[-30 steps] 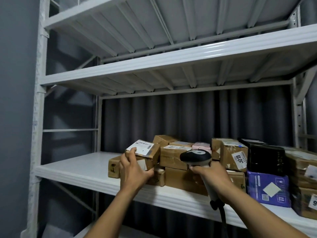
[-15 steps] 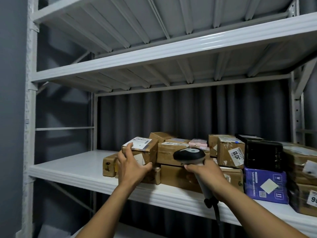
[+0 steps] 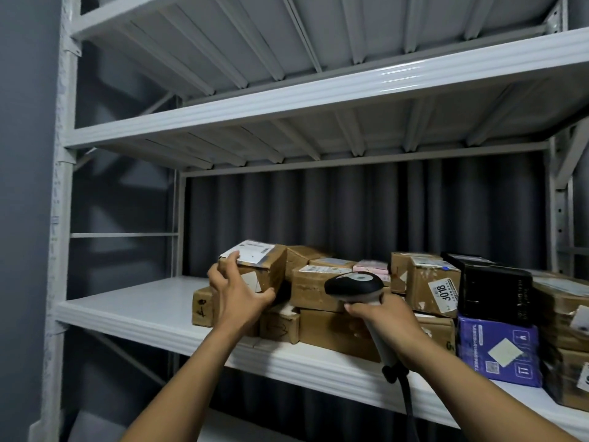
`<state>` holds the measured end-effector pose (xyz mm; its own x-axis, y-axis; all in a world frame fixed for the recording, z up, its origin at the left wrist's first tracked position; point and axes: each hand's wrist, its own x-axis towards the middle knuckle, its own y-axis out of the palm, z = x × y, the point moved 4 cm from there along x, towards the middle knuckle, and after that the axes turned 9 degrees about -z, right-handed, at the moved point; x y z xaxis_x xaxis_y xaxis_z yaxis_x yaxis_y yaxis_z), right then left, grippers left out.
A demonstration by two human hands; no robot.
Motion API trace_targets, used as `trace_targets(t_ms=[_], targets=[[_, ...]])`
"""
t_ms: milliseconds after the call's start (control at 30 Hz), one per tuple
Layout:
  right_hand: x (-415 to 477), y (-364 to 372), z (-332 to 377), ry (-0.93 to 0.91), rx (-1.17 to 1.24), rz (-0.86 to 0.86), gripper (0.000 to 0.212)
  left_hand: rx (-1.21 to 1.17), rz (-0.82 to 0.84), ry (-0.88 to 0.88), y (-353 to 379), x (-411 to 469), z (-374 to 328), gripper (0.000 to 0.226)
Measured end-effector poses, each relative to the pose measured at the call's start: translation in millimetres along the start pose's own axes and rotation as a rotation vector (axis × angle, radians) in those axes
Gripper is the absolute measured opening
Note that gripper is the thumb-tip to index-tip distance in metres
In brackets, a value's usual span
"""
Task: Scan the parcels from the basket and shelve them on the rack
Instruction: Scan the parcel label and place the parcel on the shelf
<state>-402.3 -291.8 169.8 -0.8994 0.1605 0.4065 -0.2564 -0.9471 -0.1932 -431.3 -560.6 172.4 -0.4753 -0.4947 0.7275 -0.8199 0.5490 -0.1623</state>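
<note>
Dim room, white metal rack (image 3: 68,193) in front of a dark grey curtain (image 3: 318,212). The middle shelf (image 3: 143,317) has a pile of cardboard parcels (image 3: 322,295), with a black box (image 3: 494,291) sitting on a purple box (image 3: 497,349) further right. The left hand (image 3: 237,301) grips the small parcel (image 3: 264,272) at the pile's left end. It sits on the lower boxes, tilted, white label up, long side roughly left to right. The right hand (image 3: 385,320) is wrapped round the scanner (image 3: 353,283) handle. The head points at the pile, the handle slants down and the cable hangs below.
</note>
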Motion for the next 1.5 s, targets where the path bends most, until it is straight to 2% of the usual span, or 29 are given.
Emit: trace_targets(t_ms=[400, 567, 867, 1133, 1333, 1500], targets=[[23.1, 29.5, 2.3, 0.025, -0.082, 0.039, 0.018, 0.142, -0.041, 0.009, 16.6, 39.9, 28.7, 0.097], [30.2, 46.6, 0.0, 0.017, -0.106, 0.065, 0.014, 0.164, -0.052, -0.064, 38.6, 47.6, 47.6, 0.100], [42.1, 50.9, -2.7, -0.005, -0.086, 0.069, 0.016, 0.272, -0.215, -0.009, 52.4, 58.4, 48.1, 0.093], [43.8, 54.2, -7.9, -0.026, -0.094, 0.087, 0.010, 0.180, -0.076, -0.057, 77.7, 72.2, 54.0, 0.093], [47.9, 53.1, -13.7, -0.020, -0.084, 0.077, 0.008, 0.208, -0.087, 0.029, 76.9, 66.9, 52.2, 0.097], [48.2, 55.7, -12.3, -0.017, -0.076, 0.081, 0.009, 0.209, 0.038, -0.034, 88.5, 71.2, 60.2, 0.089]])
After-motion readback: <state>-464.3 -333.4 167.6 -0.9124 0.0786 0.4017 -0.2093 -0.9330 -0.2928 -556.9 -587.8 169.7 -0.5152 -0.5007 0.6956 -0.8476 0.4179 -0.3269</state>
